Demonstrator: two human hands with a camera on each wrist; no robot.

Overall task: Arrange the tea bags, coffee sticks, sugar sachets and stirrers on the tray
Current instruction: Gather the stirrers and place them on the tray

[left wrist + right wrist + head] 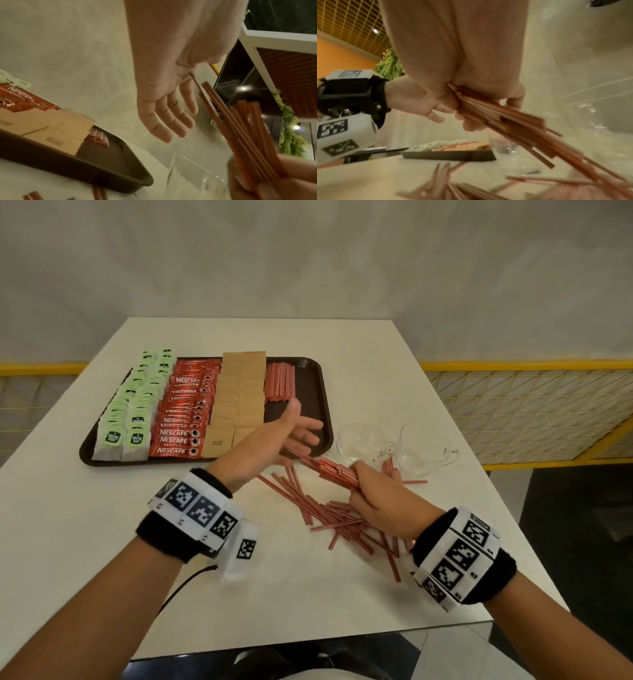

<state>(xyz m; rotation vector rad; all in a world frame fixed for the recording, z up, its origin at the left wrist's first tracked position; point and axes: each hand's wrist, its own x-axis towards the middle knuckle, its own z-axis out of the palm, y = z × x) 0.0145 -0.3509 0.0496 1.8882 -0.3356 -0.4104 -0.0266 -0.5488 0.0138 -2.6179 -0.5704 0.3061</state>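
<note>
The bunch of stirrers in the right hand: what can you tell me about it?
The bunch of stirrers is a loose sheaf of thin red-and-white striped sticks, seemingly plastic. The right hand grips one end, fingers curled around it. The uneven free ends fan out toward the open left hand, above more scattered on the table.

1. A white table [359, 354] with a smooth top carries all the things.
2. A dark brown tray [317, 392] lies on the far left part of the table, with its long side toward the person.
3. Many loose red and white stirrers [329, 515] lie scattered directly on the table, near the front right, crossing over each other.
4. Two clear glass cups [424, 446] stand on the table just to the right of the tray, side by side.
5. A thin black cable [186, 580] lies on the table near the front edge.
</note>
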